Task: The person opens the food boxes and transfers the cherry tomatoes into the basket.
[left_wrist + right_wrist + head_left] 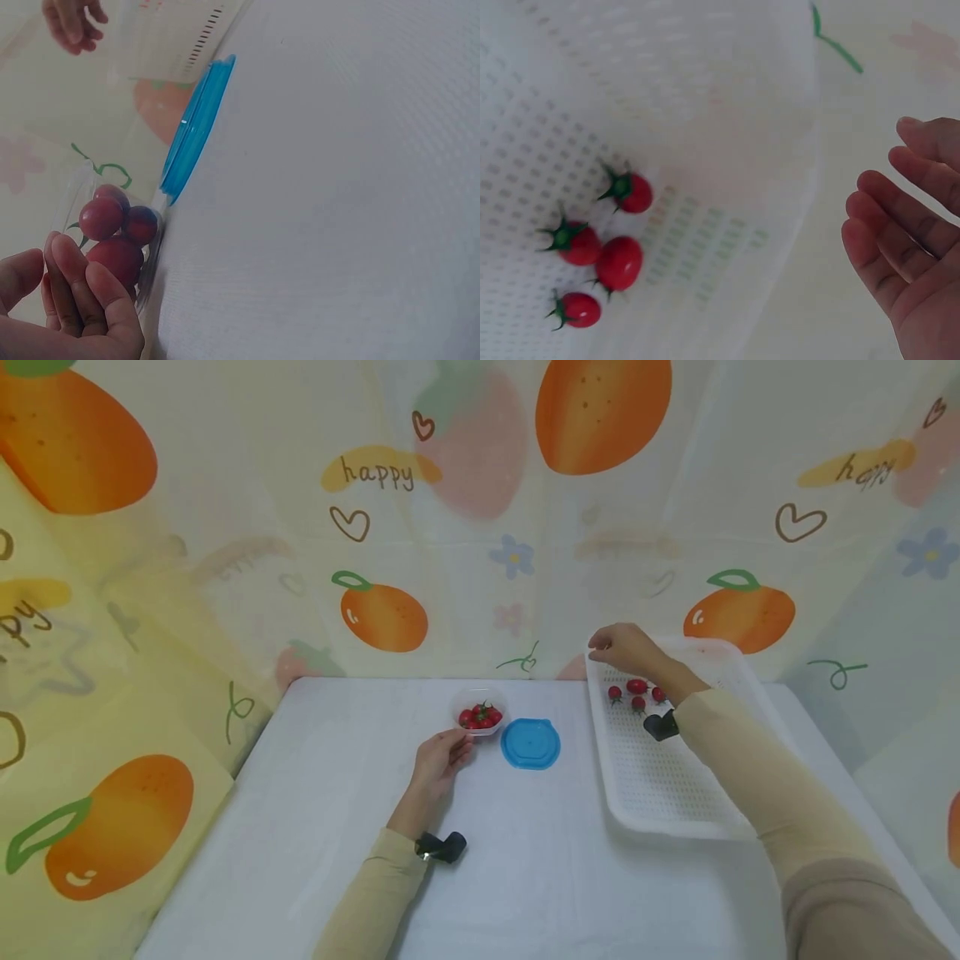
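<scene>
Right sleeve (780, 810), nearest the camera, slanting in from lower right. Beyond its cuff, raised over the far left corner of a white perforated basket (660, 793): right hand (628, 649), fingers loosely curved, thumb apart, nothing held. Inside the basket, toward its far end: four red tomatoes (620, 262), close together, with green calyxes. To the left, upright on a white-covered table (525, 877): clear container (498, 702), filled with more red tomatoes (green calyx showing on top). At the container's near rim: left hand (441, 764), fingers bent; rim pinched or merely touched, cannot tell. Just beside the container, on the basket side: blue lid (530, 744), flat on the table. Behind: fruit-printed backdrop (465, 602).
</scene>
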`<state>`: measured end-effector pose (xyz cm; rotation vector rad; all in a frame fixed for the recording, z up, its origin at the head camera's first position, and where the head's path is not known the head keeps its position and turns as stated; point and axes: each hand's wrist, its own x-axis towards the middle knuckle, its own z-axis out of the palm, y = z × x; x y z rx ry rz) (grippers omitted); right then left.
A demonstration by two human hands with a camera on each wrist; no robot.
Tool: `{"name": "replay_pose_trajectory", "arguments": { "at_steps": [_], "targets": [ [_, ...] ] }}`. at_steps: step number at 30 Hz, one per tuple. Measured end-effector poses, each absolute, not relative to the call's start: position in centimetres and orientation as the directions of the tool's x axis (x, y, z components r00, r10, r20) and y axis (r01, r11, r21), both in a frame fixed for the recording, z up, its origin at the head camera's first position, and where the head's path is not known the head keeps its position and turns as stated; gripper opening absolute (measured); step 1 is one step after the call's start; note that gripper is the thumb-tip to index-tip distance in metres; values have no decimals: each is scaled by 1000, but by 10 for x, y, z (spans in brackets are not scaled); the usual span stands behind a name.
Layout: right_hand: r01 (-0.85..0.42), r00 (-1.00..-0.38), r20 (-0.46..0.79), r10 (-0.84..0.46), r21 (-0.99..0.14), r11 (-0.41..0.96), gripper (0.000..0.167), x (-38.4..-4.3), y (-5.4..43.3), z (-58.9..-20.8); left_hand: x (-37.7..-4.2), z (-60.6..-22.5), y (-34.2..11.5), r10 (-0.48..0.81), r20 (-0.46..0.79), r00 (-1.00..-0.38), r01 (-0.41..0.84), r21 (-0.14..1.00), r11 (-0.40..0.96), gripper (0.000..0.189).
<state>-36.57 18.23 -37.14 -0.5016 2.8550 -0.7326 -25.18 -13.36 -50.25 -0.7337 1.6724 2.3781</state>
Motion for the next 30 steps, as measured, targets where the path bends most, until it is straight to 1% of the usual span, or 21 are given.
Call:
{"name": "replay_pose_trajectory", "arguments": {
  "at_steps": [7, 11, 16, 18, 30],
  "targets": [
    [-355, -899, -64, -433, -474, 806, 35, -363, 147, -362, -252, -503, -134, -163, -470, -868, -390, 846, -363, 29],
    [-364, -886, -90, -455, -471, 803, 36, -360, 130, -358, -252, -503, -133, -161, -473, -866, -393, 844, -365, 29],
    [-410, -862, -84, -499, -464, 786, 34, -359, 111, -357, -251, -502, -133, -159, -461, -873, -380, 848, -370, 29],
    [-434, -850, -80, -521, -455, 778, 33, -359, 104, -358, -251, -502, -133, -161, -455, -876, -375, 852, -366, 30],
    [-481, -802, -135, -582, -433, 762, 31, -352, 63, -374, -251, -504, -133, -152, -454, -878, -376, 850, -368, 29]
  ]
}}
